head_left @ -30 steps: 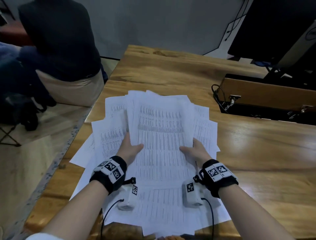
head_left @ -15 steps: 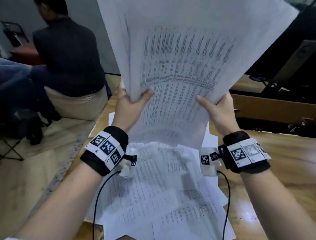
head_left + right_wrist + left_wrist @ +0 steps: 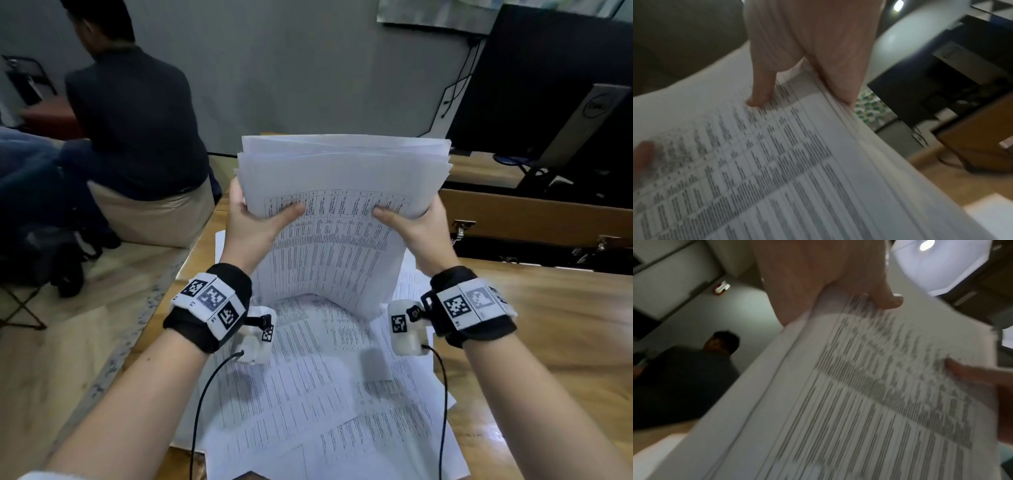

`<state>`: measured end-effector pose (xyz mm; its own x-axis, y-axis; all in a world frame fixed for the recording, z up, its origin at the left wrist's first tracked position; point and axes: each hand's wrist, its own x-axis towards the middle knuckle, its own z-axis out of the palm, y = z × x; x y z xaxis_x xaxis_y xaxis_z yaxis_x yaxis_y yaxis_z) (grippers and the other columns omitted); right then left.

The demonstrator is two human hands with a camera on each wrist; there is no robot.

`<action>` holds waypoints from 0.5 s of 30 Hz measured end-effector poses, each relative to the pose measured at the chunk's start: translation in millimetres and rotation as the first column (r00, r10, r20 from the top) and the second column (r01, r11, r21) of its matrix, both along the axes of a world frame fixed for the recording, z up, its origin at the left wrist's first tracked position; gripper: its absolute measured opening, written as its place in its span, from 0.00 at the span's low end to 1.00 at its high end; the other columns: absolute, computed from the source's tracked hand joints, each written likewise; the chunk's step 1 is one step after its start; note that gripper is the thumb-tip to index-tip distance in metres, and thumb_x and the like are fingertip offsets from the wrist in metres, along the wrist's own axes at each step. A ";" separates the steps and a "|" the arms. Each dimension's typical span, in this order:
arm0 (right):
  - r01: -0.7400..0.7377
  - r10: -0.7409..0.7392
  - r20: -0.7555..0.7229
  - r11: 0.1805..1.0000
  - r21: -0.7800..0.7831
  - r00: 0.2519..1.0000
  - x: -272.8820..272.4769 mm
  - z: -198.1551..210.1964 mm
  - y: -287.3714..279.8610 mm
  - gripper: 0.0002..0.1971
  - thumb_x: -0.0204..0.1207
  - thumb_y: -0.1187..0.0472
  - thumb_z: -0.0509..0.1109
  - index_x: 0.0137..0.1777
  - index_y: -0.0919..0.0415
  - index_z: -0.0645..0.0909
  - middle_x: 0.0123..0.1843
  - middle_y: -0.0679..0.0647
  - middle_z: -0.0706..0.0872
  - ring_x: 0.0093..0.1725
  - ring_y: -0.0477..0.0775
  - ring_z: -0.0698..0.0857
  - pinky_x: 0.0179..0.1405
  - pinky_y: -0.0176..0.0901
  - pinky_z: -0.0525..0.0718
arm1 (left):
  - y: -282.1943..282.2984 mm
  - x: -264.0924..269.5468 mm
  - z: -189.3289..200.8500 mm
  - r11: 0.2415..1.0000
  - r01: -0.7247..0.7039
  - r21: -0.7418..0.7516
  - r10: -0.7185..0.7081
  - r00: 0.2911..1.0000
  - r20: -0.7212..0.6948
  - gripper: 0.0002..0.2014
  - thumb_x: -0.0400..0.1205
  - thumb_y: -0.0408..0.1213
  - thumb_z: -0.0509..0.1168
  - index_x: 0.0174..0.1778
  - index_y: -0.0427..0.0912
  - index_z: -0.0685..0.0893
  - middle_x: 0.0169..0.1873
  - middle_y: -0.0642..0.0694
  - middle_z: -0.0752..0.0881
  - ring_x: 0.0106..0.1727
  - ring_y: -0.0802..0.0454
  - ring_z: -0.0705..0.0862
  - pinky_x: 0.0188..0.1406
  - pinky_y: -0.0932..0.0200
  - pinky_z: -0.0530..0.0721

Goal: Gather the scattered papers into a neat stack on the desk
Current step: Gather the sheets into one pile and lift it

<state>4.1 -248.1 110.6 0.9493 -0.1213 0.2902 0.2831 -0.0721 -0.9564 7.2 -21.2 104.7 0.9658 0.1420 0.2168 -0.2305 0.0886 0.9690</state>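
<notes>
I hold a thick bundle of printed sheets [image 3: 335, 219] upright above the desk, its lower edge resting on the papers below. My left hand [image 3: 253, 219] grips the bundle's left edge, thumb on the front page. My right hand [image 3: 411, 222] grips the right edge the same way. The top edges of the sheets fan apart unevenly. More printed papers [image 3: 308, 383] lie scattered on the wooden desk [image 3: 548, 342] beneath my wrists. Both wrist views show the bundle [image 3: 869, 394] [image 3: 766, 170] close up with a thumb [image 3: 888, 300] [image 3: 760, 92] pressed on it.
A person in a dark shirt [image 3: 133, 116] sits with their back to me at the left. A wooden box with metal latches [image 3: 534, 219] lies on the desk at the right, a dark monitor [image 3: 548, 78] behind it. The desk's left edge drops to the floor [image 3: 51, 359].
The bundle was lifted from flat on the desk, raised high towards the camera, and now has come down lower, standing upright between both hands.
</notes>
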 end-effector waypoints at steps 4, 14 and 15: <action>-0.024 0.010 -0.148 0.996 -0.091 0.989 -6.7 -30.1 12.3 0.20 0.68 0.71 0.75 0.62 0.64 0.79 0.50 0.44 0.86 0.52 0.41 0.86 0.59 0.45 0.85 | -2.2 -10.2 -24.5 0.984 0.088 0.156 -0.053 0.975 -0.215 0.26 0.72 0.34 0.74 0.66 0.40 0.80 0.54 0.50 0.86 0.47 0.66 0.86 0.37 0.81 0.80; -0.057 0.005 -0.330 0.987 -0.147 0.944 -6.5 -33.8 -0.2 0.19 0.72 0.69 0.73 0.63 0.64 0.76 0.51 0.58 0.87 0.49 0.57 0.88 0.46 0.47 0.90 | 37.6 1.9 -22.3 0.955 0.121 0.269 -0.031 0.948 -0.317 0.10 0.77 0.32 0.69 0.54 0.40 0.82 0.44 0.49 0.86 0.43 0.56 0.87 0.44 0.64 0.84; -0.095 0.005 -0.412 0.976 -0.197 0.911 -8.1 -51.7 -2.3 0.19 0.73 0.70 0.72 0.64 0.66 0.76 0.45 0.57 0.86 0.44 0.55 0.87 0.41 0.42 0.89 | 43.6 1.1 -36.1 0.946 0.159 0.284 -0.037 0.920 -0.390 0.14 0.78 0.31 0.68 0.59 0.40 0.80 0.48 0.47 0.86 0.49 0.50 0.86 0.53 0.57 0.82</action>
<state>-4.0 -250.3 58.9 0.9928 -0.0500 -0.1088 -0.1185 -0.2781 -0.9532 8.3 22.3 68.5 0.9888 0.0282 -0.1464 0.1490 -0.2204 0.9640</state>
